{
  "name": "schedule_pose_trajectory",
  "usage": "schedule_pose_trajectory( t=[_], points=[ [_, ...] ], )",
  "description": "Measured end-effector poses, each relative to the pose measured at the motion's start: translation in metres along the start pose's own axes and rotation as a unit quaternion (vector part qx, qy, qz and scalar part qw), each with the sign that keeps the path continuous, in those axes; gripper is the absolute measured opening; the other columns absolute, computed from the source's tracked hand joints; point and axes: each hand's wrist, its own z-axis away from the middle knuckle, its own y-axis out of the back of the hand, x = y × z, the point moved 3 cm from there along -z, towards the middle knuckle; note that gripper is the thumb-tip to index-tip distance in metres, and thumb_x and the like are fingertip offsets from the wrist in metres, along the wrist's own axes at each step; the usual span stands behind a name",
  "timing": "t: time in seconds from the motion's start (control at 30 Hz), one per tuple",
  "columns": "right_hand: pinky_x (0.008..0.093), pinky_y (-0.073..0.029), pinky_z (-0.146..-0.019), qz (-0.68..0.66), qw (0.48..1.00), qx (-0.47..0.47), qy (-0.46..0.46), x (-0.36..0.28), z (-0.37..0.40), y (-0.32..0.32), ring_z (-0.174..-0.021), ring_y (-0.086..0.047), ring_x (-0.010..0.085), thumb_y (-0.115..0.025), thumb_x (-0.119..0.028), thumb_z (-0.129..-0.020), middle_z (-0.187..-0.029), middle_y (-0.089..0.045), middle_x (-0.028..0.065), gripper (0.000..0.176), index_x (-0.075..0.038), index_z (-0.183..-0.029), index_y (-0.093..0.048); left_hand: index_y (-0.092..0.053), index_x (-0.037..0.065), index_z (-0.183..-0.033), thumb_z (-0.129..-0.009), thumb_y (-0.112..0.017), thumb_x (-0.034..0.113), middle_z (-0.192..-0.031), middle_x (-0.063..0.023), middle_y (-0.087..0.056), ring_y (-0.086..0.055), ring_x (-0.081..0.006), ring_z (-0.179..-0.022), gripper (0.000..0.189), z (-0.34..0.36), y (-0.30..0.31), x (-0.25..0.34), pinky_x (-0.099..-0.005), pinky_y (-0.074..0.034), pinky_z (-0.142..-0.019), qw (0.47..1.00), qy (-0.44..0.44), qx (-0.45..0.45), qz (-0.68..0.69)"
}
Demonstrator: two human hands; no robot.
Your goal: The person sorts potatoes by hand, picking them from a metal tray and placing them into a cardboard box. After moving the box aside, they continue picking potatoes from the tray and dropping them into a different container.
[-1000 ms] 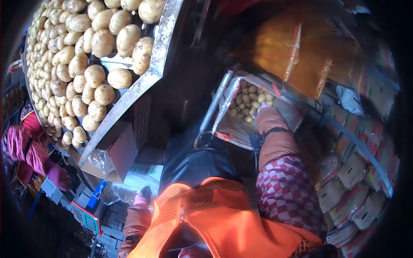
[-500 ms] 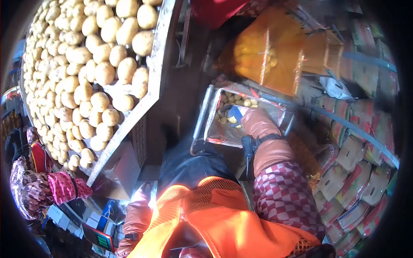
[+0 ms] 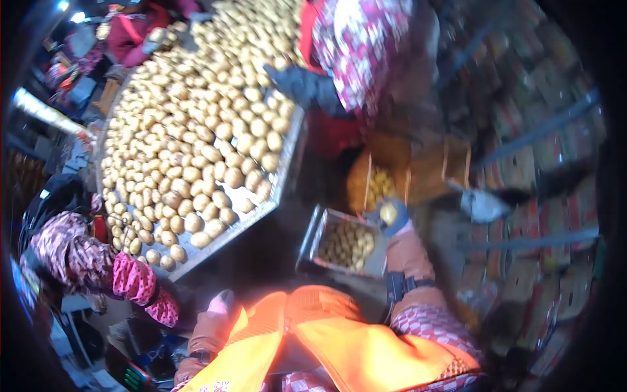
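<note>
My right hand (image 3: 398,225), in a blue-grey glove, holds a potato (image 3: 388,212) above the right rear corner of a lined box (image 3: 382,264). Inside that box lies a heap of small potatoes (image 3: 346,243). Just beyond the hand, an orange mesh bag (image 3: 418,171) has yellowish potatoes (image 3: 381,183) in its mouth. My left hand (image 3: 222,302) is low beside my orange vest, apart from the potatoes; its fingers are too blurred to make out.
A large metal-edged table (image 3: 258,219) heaped with potatoes stands at front left. Co-workers surround it; one's dark sleeve (image 3: 307,88) reaches over the potatoes, and another person's pink sleeve (image 3: 134,281) is at left. Stacked cartons (image 3: 516,274) and rails fill the right.
My right hand has come up out of the box with a potato. The view has swung, bringing more of the table and co-workers into sight.
</note>
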Motion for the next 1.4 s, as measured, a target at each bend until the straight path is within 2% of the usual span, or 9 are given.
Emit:
schedule_pose_trajectory(
  t=[0.13,0.2,0.27,0.53,0.63,1.13,1.23,1.3,1.4],
  points=[
    [0.0414,-0.056,-0.083,-0.138,0.974,-0.175,0.025,-0.021,-0.063,0.009,-0.107,-0.063,0.0282,-0.049,-0.043,-0.100,-0.119,-0.065,0.0046,0.039,-0.016,-0.127,-0.057,-0.069,0.006,-0.120,-0.099,-0.060,0.019,-0.103,-0.0034,-0.069,-0.058,-0.0119,-0.084,0.026,-0.025,0.002,-0.057,-0.0297,-0.048,-0.074,0.993,0.039,0.024,0.105],
    [0.0514,-0.052,-0.091,0.133,0.969,-0.065,0.199,-0.019,-0.093,0.036,-0.119,-0.059,0.0295,-0.049,-0.047,-0.098,-0.129,-0.061,0.0054,0.045,-0.019,-0.132,-0.056,-0.071,0.007,-0.118,-0.100,-0.053,0.019,-0.110,-0.0070,-0.071,-0.062,-0.0165,-0.101,0.028,0.022,0.014,-0.014,-0.0343,-0.049,-0.091,0.987,0.115,0.020,0.107],
    [0.0557,-0.049,-0.095,-0.040,0.989,-0.094,0.111,-0.010,-0.133,0.041,-0.122,-0.057,0.0303,-0.050,-0.052,-0.097,-0.128,-0.062,0.0039,0.045,-0.022,-0.129,-0.058,-0.074,0.011,-0.110,-0.095,-0.065,0.022,-0.094,-0.0060,-0.072,-0.061,-0.0145,-0.086,0.021,0.026,0.017,-0.046,-0.0346,-0.049,-0.081,0.997,0.046,0.066,0.004],
    [0.0519,-0.054,-0.087,0.200,0.974,-0.106,0.006,0.081,-0.010,-0.135,-0.107,-0.062,0.0317,-0.057,-0.039,-0.098,-0.120,-0.063,0.0099,0.047,-0.014,-0.137,-0.051,-0.062,0.018,-0.129,-0.099,-0.048,0.042,-0.117,-0.0163,-0.070,-0.068,-0.0316,-0.103,0.041,0.082,-0.009,-0.194,-0.0457,-0.051,-0.089,0.933,0.104,-0.034,-0.344],
    [0.0505,-0.056,-0.084,0.275,0.948,-0.153,-0.045,0.129,0.016,-0.173,-0.101,-0.064,0.0323,-0.060,-0.034,-0.098,-0.116,-0.064,0.0121,0.049,-0.011,-0.140,-0.049,-0.058,0.024,-0.135,-0.098,-0.046,0.045,-0.130,-0.0158,-0.064,-0.061,-0.0356,-0.121,0.045,0.136,-0.037,-0.222,-0.0439,-0.048,-0.101,0.932,0.270,-0.048,-0.235],
    [0.0390,-0.056,-0.064,0.430,0.863,-0.263,0.030,0.263,0.064,-0.284,-0.079,-0.062,0.0189,-0.057,-0.021,-0.102,-0.105,-0.065,0.0107,0.038,-0.006,-0.137,-0.054,-0.065,0.014,-0.129,-0.088,-0.060,0.036,-0.129,-0.0182,-0.064,-0.060,-0.0358,-0.122,0.046,0.201,-0.017,-0.228,-0.0444,-0.050,-0.102,0.950,0.267,0.132,0.090],
    [0.0423,-0.056,-0.077,0.547,0.773,-0.285,0.150,0.295,0.019,-0.294,-0.091,-0.065,0.0242,-0.066,-0.024,-0.097,-0.113,-0.066,0.0095,0.042,-0.007,-0.134,-0.056,-0.069,0.012,-0.121,-0.094,-0.054,0.029,-0.122,-0.0179,-0.068,-0.065,-0.0314,-0.117,0.035,0.215,-0.039,-0.255,-0.0435,-0.052,-0.097,0.965,0.218,0.058,-0.131],
    [0.0377,-0.053,-0.093,0.690,0.584,-0.261,0.338,0.294,0.073,-0.330,-0.107,-0.067,0.0257,-0.070,-0.023,-0.093,-0.120,-0.069,0.0136,0.042,-0.004,-0.129,-0.061,-0.070,0.011,-0.119,-0.095,-0.054,0.028,-0.118,-0.0180,-0.069,-0.066,-0.0311,-0.115,0.034,0.238,-0.028,-0.243,-0.0426,-0.053,-0.095,0.945,0.277,0.108,0.132],
    [0.0344,-0.050,-0.098,0.604,0.672,-0.304,0.301,0.314,0.062,-0.344,-0.112,-0.066,0.0245,-0.073,-0.023,-0.090,-0.119,-0.070,0.0155,0.043,-0.003,-0.127,-0.063,-0.072,0.006,-0.113,-0.094,-0.056,0.033,-0.110,-0.0197,-0.072,-0.067,-0.0340,-0.110,0.037,0.256,-0.041,-0.270,-0.0428,-0.055,-0.089,0.925,0.277,0.131,0.225]
  ],
)
